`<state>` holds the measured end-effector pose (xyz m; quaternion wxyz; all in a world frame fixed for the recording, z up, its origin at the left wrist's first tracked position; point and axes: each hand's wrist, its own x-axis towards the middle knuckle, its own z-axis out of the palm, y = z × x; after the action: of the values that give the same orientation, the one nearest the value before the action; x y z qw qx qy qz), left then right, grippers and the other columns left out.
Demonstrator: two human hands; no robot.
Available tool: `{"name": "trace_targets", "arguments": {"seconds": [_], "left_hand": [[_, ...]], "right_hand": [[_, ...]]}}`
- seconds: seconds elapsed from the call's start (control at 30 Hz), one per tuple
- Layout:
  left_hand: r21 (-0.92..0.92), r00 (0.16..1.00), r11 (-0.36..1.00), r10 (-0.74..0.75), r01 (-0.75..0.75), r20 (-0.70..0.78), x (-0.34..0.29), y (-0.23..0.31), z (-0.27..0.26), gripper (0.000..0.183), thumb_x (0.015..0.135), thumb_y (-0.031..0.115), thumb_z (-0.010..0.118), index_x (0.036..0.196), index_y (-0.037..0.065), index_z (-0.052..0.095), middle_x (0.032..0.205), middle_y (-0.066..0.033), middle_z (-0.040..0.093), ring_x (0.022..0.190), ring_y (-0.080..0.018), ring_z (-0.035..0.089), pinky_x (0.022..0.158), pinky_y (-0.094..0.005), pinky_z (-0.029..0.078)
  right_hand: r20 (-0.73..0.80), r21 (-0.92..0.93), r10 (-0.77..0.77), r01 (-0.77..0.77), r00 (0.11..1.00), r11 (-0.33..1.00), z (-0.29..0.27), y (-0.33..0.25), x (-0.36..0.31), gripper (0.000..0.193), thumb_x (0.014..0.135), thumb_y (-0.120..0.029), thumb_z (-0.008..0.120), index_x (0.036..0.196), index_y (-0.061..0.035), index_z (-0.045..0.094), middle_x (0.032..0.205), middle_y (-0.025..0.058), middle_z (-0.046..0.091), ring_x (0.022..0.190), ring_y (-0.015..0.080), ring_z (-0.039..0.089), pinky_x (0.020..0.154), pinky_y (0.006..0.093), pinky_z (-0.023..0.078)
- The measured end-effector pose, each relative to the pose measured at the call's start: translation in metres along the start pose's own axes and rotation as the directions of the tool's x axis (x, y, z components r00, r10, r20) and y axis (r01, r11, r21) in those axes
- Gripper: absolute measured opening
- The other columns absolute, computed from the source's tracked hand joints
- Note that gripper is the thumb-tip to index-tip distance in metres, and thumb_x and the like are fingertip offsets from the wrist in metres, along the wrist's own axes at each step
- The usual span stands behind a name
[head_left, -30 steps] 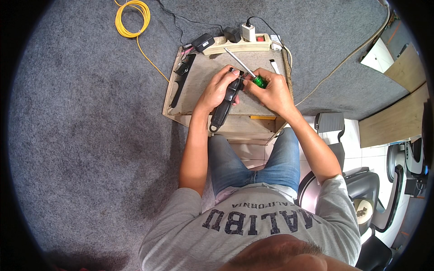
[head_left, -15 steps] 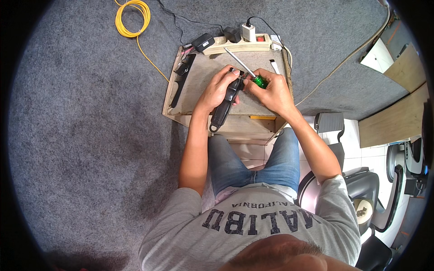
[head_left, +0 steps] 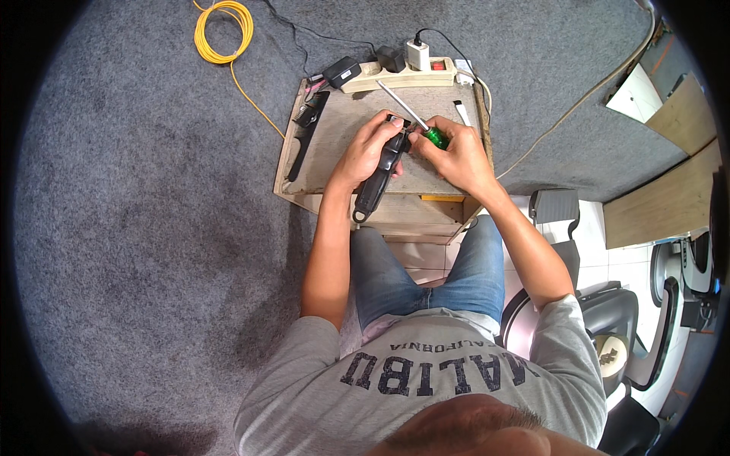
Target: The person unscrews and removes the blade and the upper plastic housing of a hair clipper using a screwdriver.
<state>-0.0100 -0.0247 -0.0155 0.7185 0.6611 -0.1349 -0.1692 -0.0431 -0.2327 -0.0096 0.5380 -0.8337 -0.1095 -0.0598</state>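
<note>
My left hand is wrapped round a black hair clipper, its blade end up near my thumb and its looped end toward my lap. A screwdriver with a green handle and a silver shaft rests in my right hand, the shaft pointing up and left. The right thumb and forefinger meet close beside the clipper's head; whether they also pinch a small part there is too small to tell. Both hands are over the top of a small wooden table.
A black comb and a clipper guard lie along the table's left side. A small white brush lies at the right. Across the back runs a power strip with plugged-in adapters. A coiled yellow cable is on the carpet; chairs stand at right.
</note>
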Motion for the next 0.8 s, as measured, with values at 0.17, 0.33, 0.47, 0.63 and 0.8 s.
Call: {"name": "trace_targets", "arguments": {"seconds": [0.17, 0.33, 0.47, 0.63, 0.8], "left_hand": [[-0.009, 1.000, 1.000, 0.007, -0.007, -0.016, -0.0001, 0.0016, 0.0012, 0.030, 0.110, 0.034, 0.058, 0.117, 0.006, 0.065, 0.085, -0.0064, 0.069, 0.054, -0.0159, 0.066, 0.049, -0.0280, 0.052], [0.000, 1.000, 1.000, 0.007, -0.007, -0.010, 0.0010, -0.0012, -0.0014, 0.029, 0.109, 0.034, 0.059, 0.117, 0.006, 0.065, 0.085, -0.0065, 0.069, 0.054, -0.0160, 0.066, 0.049, -0.0280, 0.052], [-0.004, 1.000, 1.000, 0.005, -0.005, -0.014, -0.0008, 0.0022, 0.0014, 0.030, 0.109, 0.034, 0.058, 0.117, 0.006, 0.064, 0.085, -0.0060, 0.069, 0.054, -0.0157, 0.066, 0.049, -0.0276, 0.052], [-0.006, 1.000, 1.000, 0.001, -0.001, -0.015, -0.0013, 0.0027, 0.0018, 0.031, 0.109, 0.034, 0.059, 0.117, 0.005, 0.064, 0.085, -0.0055, 0.068, 0.054, -0.0156, 0.066, 0.049, -0.0275, 0.053], [-0.028, 1.000, 1.000, -0.003, 0.003, -0.007, 0.0001, 0.0000, 0.0001, 0.032, 0.109, 0.035, 0.060, 0.119, 0.005, 0.064, 0.085, -0.0057, 0.068, 0.054, -0.0160, 0.066, 0.049, -0.0281, 0.053]], "right_hand": [[0.025, -0.013, -0.004, 0.005, 1.000, 1.000, -0.0015, 0.0007, 0.0009, 0.029, 0.097, -0.028, 0.079, 0.104, 0.0008, 0.076, 0.076, 0.0150, 0.075, 0.067, 0.0218, 0.073, 0.067, 0.0395, 0.056], [-0.029, 0.068, -0.071, 0.073, 0.997, 0.995, 0.0030, 0.0064, 0.0007, 0.029, 0.096, -0.025, 0.080, 0.110, -0.0002, 0.075, 0.080, 0.0138, 0.078, 0.073, 0.0217, 0.076, 0.071, 0.0382, 0.057], [-0.024, 0.044, -0.050, 0.051, 0.998, 0.998, 0.0011, 0.0003, -0.0013, 0.028, 0.096, -0.025, 0.080, 0.108, 0.0003, 0.075, 0.077, 0.0144, 0.076, 0.071, 0.0221, 0.075, 0.069, 0.0391, 0.057], [-0.003, -0.013, -0.048, 0.048, 0.999, 0.999, 0.0024, 0.0032, 0.0000, 0.029, 0.097, -0.028, 0.080, 0.103, 0.0000, 0.076, 0.069, 0.0165, 0.069, 0.062, 0.0240, 0.069, 0.064, 0.0419, 0.053], [-0.014, -0.007, -0.058, 0.058, 0.998, 0.998, 0.0040, 0.0087, 0.0004, 0.030, 0.096, -0.029, 0.080, 0.103, -0.0008, 0.077, 0.067, 0.0171, 0.066, 0.060, 0.0246, 0.066, 0.063, 0.0426, 0.052]]}}
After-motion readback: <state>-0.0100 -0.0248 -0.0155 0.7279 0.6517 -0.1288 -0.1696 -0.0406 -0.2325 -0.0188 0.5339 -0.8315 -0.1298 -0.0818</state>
